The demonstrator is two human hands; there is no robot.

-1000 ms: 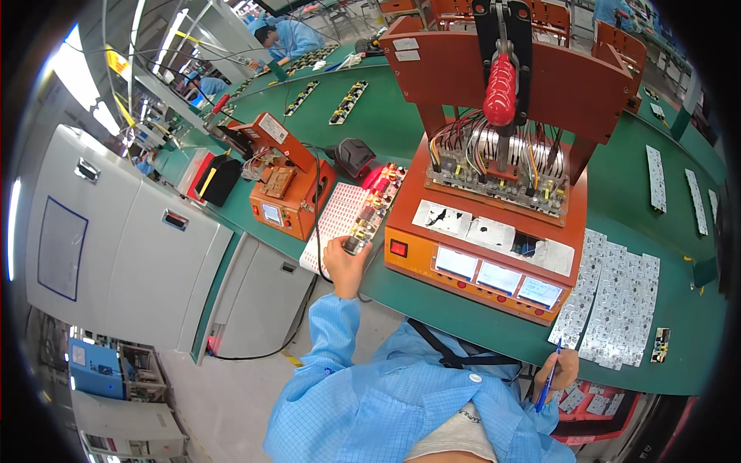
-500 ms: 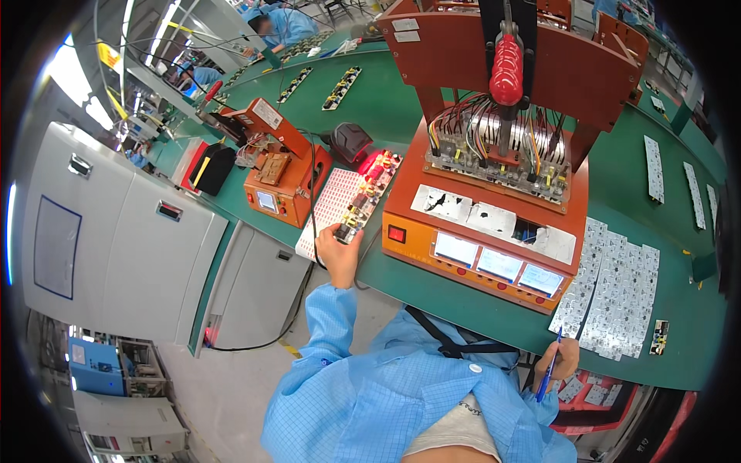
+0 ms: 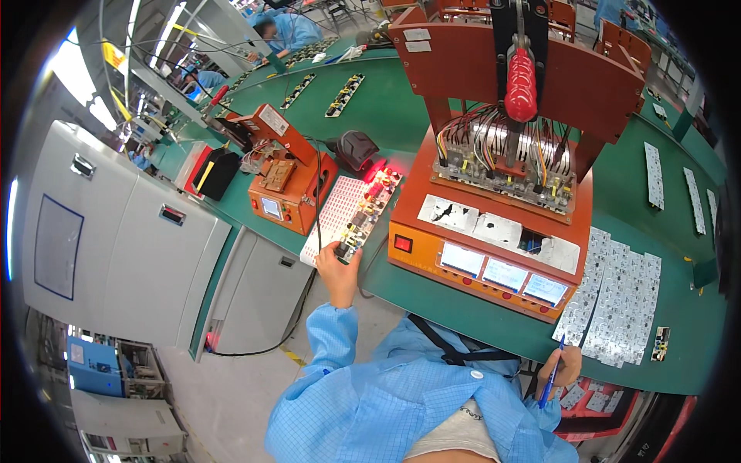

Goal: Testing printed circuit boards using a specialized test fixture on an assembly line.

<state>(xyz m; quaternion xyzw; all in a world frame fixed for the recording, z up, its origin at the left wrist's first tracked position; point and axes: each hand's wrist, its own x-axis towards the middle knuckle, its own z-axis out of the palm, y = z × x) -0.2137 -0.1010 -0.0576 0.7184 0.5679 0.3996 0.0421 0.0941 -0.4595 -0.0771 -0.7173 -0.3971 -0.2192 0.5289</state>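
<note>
My left hand (image 3: 338,276) pinches the near end of a long circuit board (image 3: 359,222) crowded with components. The board lies along the right side of a white sheet with rows of red marks (image 3: 340,202). Beyond its far end stands a dark barcode scanner (image 3: 353,149), casting red light on that end. In my right hand (image 3: 568,366) is a blue pen (image 3: 549,380), gripped upright at the table's front edge. Near the pen's tip, bare silvery board panels (image 3: 617,301) lie side by side on the table.
A large orange test fixture (image 3: 417,248) with a red lever handle (image 3: 521,86) and several screens stands in the middle. Left of the sheet is a smaller orange fixture (image 3: 282,208). A small populated board (image 3: 660,344) lies at the right. Another person (image 3: 293,31) sits far back.
The whole view has shifted slightly. Red light on the board's far end looks smaller and less bright. Both hands keep their holds.
</note>
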